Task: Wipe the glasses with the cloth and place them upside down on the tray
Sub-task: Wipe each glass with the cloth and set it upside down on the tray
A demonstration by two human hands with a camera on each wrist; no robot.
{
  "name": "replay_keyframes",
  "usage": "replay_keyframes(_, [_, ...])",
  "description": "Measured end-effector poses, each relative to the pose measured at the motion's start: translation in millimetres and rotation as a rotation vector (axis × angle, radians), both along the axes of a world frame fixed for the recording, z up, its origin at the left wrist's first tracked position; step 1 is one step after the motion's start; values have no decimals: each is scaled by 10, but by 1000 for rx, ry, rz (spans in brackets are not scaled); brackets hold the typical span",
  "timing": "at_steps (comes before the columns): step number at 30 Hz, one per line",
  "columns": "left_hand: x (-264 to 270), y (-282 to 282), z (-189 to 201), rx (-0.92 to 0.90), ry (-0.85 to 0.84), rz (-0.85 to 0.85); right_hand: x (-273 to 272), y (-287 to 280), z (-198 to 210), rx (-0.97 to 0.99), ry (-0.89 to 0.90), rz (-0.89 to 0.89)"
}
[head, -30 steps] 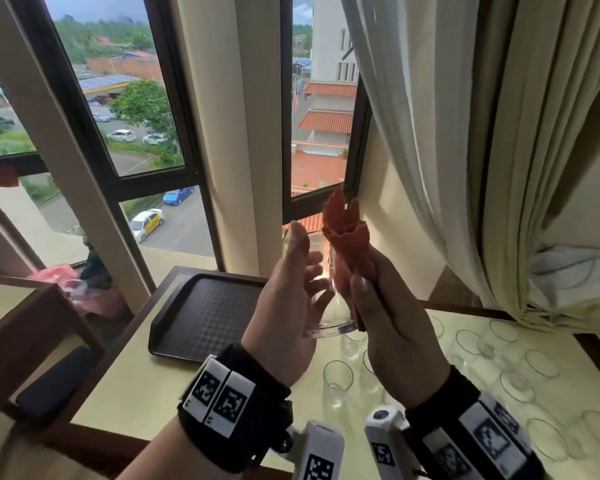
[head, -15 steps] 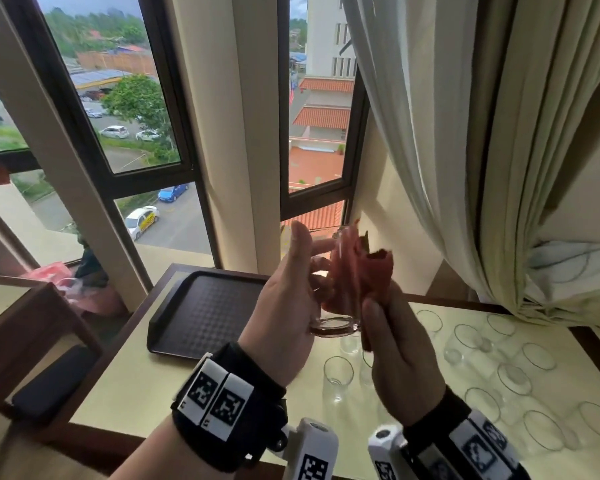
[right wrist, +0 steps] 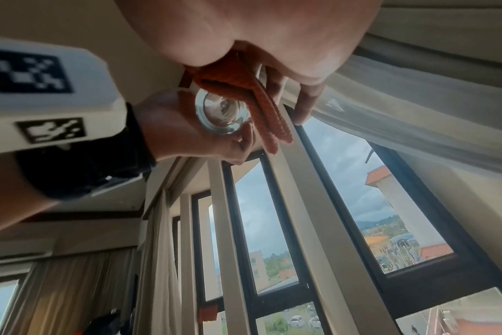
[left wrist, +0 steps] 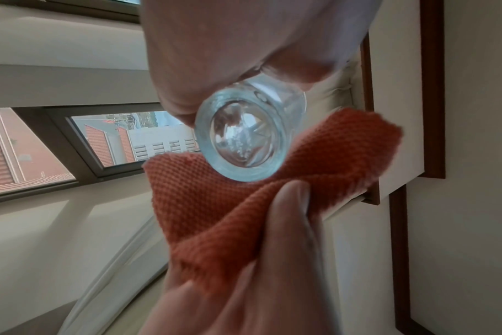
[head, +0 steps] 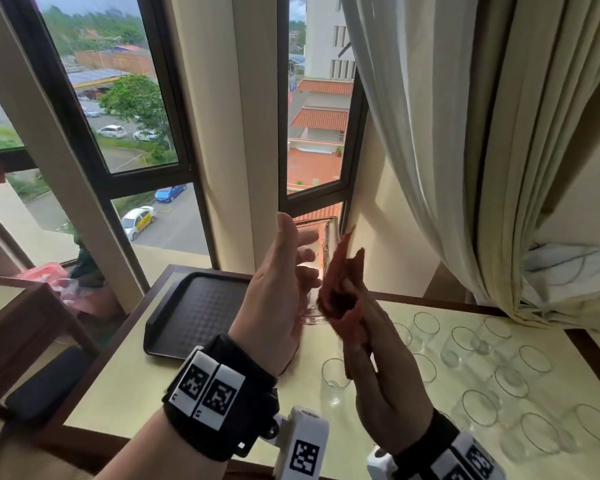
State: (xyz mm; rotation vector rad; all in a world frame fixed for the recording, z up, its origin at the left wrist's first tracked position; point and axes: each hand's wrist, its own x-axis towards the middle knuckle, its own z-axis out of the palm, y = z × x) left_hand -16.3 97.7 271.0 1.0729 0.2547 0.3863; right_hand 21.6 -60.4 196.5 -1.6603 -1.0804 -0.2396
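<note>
Window behind, left hand (head: pixel 278 292) gripping glass (left wrist: pixel 248 133) (upright), right hand (head: pixel 385 375) pinching cloth (head: pixel 343 292)

A clear, glossy glass (left wrist: pixel 251 133) with a thick, smooth base is seen against an orange cloth (left wrist: pixel 272 188) of coarse waffle weave. A dark, matt plastic tray (head: pixel 201 310) with a dimpled floor is set on a glossy pale desk (head: pixel 125 382) edged in dark wood. Matt cream fabric curtains (head: pixel 465 133) are hung at the right.
</note>
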Motion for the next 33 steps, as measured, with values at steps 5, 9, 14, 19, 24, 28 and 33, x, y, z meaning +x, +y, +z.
replay_keyframes(5, [60,-67,-114,-7,-24,10,149,136,340,92,185,5])
replay_keyframes(9, [74,-98,-83,-99,-48,-14,72,144,457,115,99,78])
replay_keyframes(14, [38,49,26,-113,15,-29,-126,8,132,19,52,135])
replay_keyframes(19, [48,43,85,54,5,22,-12,54,32,10,118,23])
replay_keyframes(24, [69,-127,26,40,-32,-11,226,140,392,79,176,-45])
replay_keyframes(28, [129,-214,-44,8,-12,-6,172,145,607,122,26,24])
replay_keyframes(33, [69,-39,-23,-34,5,-78,45,35,257,17,-193,32])
